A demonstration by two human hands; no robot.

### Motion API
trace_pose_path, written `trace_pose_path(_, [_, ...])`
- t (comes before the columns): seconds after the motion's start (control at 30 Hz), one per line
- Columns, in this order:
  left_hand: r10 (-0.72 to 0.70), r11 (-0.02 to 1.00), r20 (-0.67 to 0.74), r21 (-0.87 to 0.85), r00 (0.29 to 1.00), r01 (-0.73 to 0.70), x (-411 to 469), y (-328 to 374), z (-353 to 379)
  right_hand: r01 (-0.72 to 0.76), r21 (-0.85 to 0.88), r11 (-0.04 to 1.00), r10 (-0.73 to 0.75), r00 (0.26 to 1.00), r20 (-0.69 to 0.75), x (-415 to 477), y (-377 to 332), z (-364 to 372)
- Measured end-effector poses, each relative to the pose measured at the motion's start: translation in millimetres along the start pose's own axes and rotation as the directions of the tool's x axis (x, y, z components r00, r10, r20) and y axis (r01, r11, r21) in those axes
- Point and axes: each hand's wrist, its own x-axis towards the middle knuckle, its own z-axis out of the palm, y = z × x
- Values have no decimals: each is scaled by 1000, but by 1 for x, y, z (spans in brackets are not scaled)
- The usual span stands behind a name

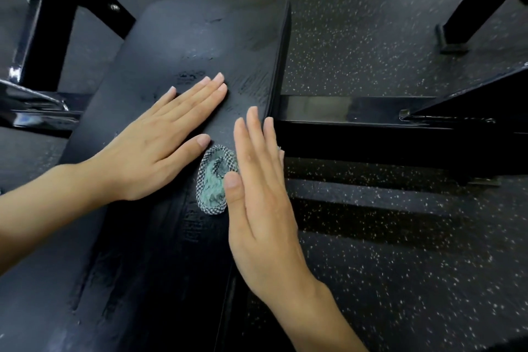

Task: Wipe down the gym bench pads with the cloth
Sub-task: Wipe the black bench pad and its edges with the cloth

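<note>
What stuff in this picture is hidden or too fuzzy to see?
Head view:
Cloth: mostly hidden under the right hand, so its full size is unknown.
Bench pad: near end cut off by the bottom edge; the left hand covers part.
Marks on the pad: too blurred to read.
Black frame: cut off by the top-left edge.

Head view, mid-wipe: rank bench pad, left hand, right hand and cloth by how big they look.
1. bench pad, by far the largest.
2. left hand and right hand: look alike, so not ranked.
3. cloth, smallest as seen, though the right hand covers part of it.
</note>
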Motion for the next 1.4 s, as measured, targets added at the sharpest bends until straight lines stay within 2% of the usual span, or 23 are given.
trace_pose_path(0.13, [12,1000,-28,6,1000,-12,5,-4,2,27,43,999,-27,1000,1,15,11,-3])
trace_pose_path(0.57, [-39,999,-56,27,998,41,13,-2,6,-29,51,998,29,1000,5,101,33,-24])
trace_pose_path(1.0, [-47,999,-70,-10,996,46,15,-4,4,39,112,993,-39,999,-1,36,26,-10])
trace_pose_path(1.2, [-47,999,-79,-30,996,45,16,-3,4,3,71,997,-1,1000,-24,62,29,-12])
trace_pose_path(1.4, [-36,999,-90,-27,995,34,16,-2,5,-2,23,1000,1,1000,12,100,35,-24])
